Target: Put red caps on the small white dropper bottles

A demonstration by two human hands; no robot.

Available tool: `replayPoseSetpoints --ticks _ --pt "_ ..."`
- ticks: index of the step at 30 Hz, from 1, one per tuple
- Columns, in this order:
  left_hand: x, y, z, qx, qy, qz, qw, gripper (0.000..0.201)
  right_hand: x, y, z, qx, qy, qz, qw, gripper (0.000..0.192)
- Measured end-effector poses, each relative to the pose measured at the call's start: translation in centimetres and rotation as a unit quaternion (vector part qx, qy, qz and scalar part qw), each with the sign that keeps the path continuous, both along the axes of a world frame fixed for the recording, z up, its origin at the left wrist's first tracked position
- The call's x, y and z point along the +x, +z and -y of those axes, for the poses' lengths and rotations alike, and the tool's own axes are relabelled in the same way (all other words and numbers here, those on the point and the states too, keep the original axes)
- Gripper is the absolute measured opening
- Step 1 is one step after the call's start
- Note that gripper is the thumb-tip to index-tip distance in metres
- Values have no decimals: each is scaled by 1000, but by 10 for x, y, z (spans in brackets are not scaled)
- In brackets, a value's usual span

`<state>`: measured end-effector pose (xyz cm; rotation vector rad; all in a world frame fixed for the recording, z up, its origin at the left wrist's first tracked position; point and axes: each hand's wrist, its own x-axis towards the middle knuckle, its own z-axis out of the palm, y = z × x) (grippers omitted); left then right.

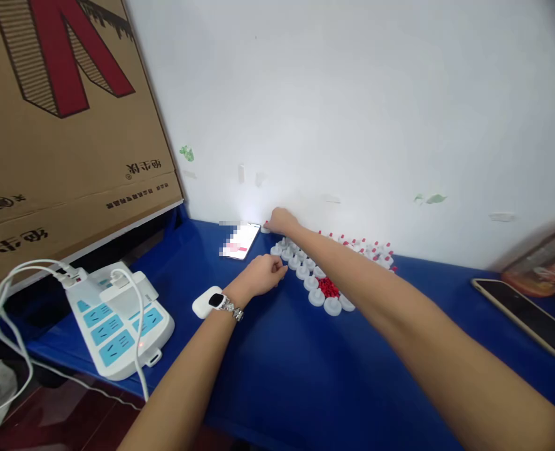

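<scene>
Many small white round plastic caps [313, 283] lie in rows on the blue table [306, 363], with a heap of tiny red pieces [328, 287] among them. More white caps with red tips [370, 250] stand along the wall. My right hand [281, 220] reaches far to the wall and pinches a small white and red piece at the end of that row. My left hand [264, 274], with a watch on its wrist, rests with fingers curled beside the nearest row of caps; whether it holds one is hidden.
A lit phone [240, 240] lies near the wall left of the caps. A white power strip [118, 319] with plugged cables sits at the left, a small white case [204, 302] beside it. A cardboard box [66, 106] leans at the left. Another phone [522, 316] lies at the right.
</scene>
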<state>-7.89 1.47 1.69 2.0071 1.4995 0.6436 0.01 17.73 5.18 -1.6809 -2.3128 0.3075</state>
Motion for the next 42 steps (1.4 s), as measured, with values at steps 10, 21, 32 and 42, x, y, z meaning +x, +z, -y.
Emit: replayPoseSetpoints --ticks 10,21,32,42 --pt "-6 -3 -5 25 -1 29 999 33 10 8 22 36 -17 -64 997 23" --pt "31 25 24 175 21 100 979 39 126 -4 159 188 135 -303 924 15" --pt "77 19 38 247 -130 -19 960 34 171 -31 226 183 89 -417 886 14" --pt "88 26 28 212 -121 64 968 39 186 -21 219 151 115 -400 897 27"
